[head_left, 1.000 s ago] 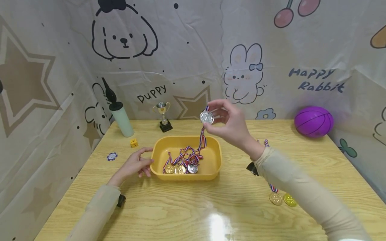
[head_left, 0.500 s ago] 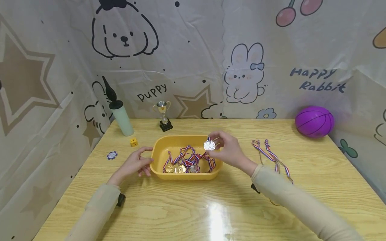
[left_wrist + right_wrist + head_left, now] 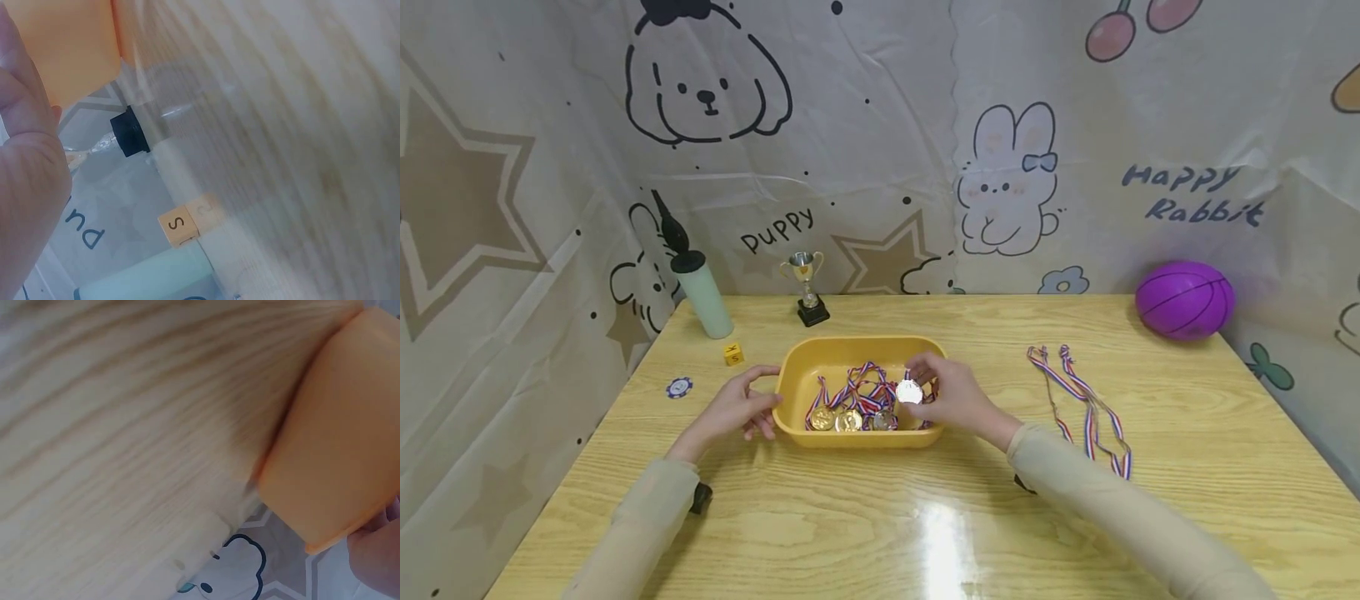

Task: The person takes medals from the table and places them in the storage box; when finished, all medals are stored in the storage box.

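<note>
A yellow plastic basin (image 3: 861,439) stands mid-table. Inside lie two gold medals (image 3: 848,421), a silver medal (image 3: 883,420) and tangled red, white and blue ribbons (image 3: 865,400). My right hand (image 3: 958,396) pinches another silver medal (image 3: 909,392) by its edge, over the basin's right part; its ribbon is partly hidden behind the fingers. At the basin's left end my left hand (image 3: 741,406) holds the rim between thumb and fingers. The left wrist view shows this hand (image 3: 28,150) against the basin wall (image 3: 69,50). In the right wrist view the medal is out of sight.
More striped ribbons (image 3: 1093,404) lie to the right, partly covered by my right sleeve. Along the back stand a pale green hand pump (image 3: 702,296), a trophy cup (image 3: 808,292) and a purple ball (image 3: 1185,301). A yellow letter cube (image 3: 733,355) and a poker chip (image 3: 679,387) lie left.
My right hand has lowered the silver medal from above the basin down into its right side, and its ribbon has settled inside. The left hand has stayed at the rim.
</note>
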